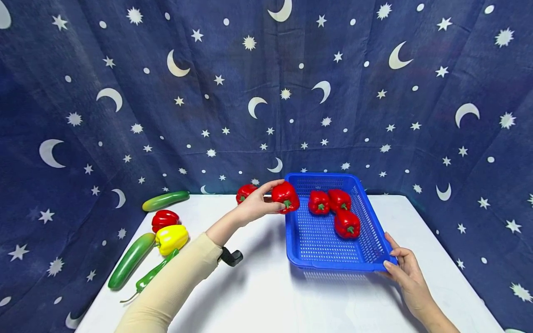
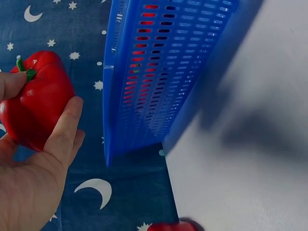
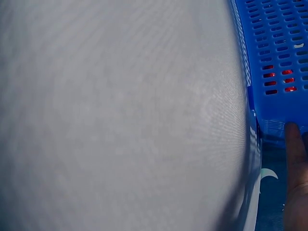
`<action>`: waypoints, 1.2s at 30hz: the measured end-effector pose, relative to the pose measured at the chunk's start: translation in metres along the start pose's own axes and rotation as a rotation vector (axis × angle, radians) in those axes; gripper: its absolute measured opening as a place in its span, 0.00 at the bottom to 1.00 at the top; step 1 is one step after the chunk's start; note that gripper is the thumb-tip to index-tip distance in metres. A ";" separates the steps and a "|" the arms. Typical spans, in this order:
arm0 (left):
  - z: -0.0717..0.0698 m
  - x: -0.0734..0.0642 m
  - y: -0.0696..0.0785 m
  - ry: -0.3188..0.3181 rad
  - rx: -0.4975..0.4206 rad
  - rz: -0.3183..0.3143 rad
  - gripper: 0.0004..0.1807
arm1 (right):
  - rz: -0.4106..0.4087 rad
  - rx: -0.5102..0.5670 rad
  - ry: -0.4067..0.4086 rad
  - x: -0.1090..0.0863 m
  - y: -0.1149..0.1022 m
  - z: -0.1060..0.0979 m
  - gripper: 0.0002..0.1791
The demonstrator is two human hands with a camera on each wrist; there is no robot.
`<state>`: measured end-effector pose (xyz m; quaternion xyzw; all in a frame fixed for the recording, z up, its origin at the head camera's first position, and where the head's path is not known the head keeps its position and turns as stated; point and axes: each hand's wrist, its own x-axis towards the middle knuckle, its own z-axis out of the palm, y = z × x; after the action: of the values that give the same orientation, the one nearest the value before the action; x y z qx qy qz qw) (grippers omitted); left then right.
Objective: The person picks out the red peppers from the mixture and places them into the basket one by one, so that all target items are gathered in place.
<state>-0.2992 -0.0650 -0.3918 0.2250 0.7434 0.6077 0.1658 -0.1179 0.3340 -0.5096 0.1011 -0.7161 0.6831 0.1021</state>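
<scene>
My left hand (image 1: 255,207) holds a red bell pepper (image 1: 288,195) between thumb and fingers, at the left rim of a blue perforated plastic basket (image 1: 333,267). In the left wrist view this pepper (image 2: 41,103) shows its green stem beside the thumb, with the basket's slotted side to its right. Three red bell peppers lie together inside the basket, one of them nearer the front (image 1: 346,225). My right hand (image 1: 409,275) grips the basket's near right corner, thumb on the rim. The basket's near edge is raised off the white table (image 1: 258,291), casting a shadow below.
Behind the left hand sits another red bell pepper (image 1: 244,192). On the left side lie a far cucumber (image 1: 165,201), a red bell pepper (image 1: 165,219), a yellow bell pepper (image 1: 171,239), a nearer cucumber (image 1: 131,261) and a green chili pepper (image 1: 156,273). A star-patterned curtain (image 1: 233,115) borders the table.
</scene>
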 end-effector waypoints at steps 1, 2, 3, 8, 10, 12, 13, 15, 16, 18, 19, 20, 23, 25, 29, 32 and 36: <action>0.001 0.001 0.000 -0.002 -0.002 0.002 0.41 | 0.000 -0.003 0.001 0.000 0.000 0.000 0.12; 0.002 0.002 0.000 -0.006 -0.006 0.008 0.41 | 0.001 -0.004 0.000 0.000 0.000 0.000 0.12; 0.003 0.002 0.000 -0.011 -0.009 0.012 0.41 | 0.001 -0.005 0.000 0.000 0.001 0.000 0.12; 0.009 0.007 0.002 -0.034 -0.013 0.017 0.41 | 0.001 -0.011 -0.001 0.001 0.001 -0.001 0.12; 0.012 0.009 0.003 -0.046 -0.022 0.014 0.41 | -0.003 -0.011 0.000 0.001 0.000 0.000 0.12; 0.015 0.012 0.003 -0.061 -0.035 0.010 0.41 | -0.007 -0.003 0.000 0.001 0.000 0.000 0.12; 0.016 0.013 0.003 -0.068 -0.036 0.008 0.41 | -0.008 -0.003 0.000 0.000 0.000 0.000 0.12; 0.019 0.016 0.005 -0.081 -0.037 0.005 0.41 | -0.007 -0.002 0.002 0.000 -0.001 0.000 0.12; 0.021 0.017 0.006 -0.084 -0.034 0.003 0.41 | -0.006 -0.001 0.004 0.000 -0.001 0.000 0.12; 0.024 0.020 0.007 -0.090 -0.032 -0.003 0.41 | -0.001 -0.007 0.006 0.000 -0.001 0.000 0.12; 0.025 0.022 0.008 -0.091 -0.029 -0.006 0.41 | 0.001 -0.009 0.006 0.000 -0.001 0.000 0.12; 0.026 0.023 0.009 -0.093 -0.031 -0.010 0.41 | 0.002 -0.010 0.006 0.000 -0.001 0.000 0.12; 0.030 0.027 0.010 -0.097 -0.026 -0.021 0.41 | -0.001 -0.008 0.007 -0.001 0.000 0.000 0.12; 0.033 0.030 0.009 -0.099 -0.021 -0.026 0.41 | -0.011 0.006 0.006 0.000 0.001 0.000 0.12; 0.036 0.035 0.007 -0.111 -0.023 -0.035 0.40 | -0.054 0.052 -0.012 0.000 0.003 0.000 0.12; 0.039 0.038 0.006 -0.128 -0.031 -0.048 0.39 | -0.068 0.064 -0.015 0.001 0.004 -0.001 0.12; 0.043 0.042 0.007 -0.149 -0.011 -0.062 0.40 | -0.062 0.051 -0.007 0.000 0.004 -0.001 0.12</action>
<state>-0.3118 -0.0057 -0.3923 0.2456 0.7322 0.5880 0.2406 -0.1194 0.3355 -0.5137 0.1284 -0.6952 0.6974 0.1181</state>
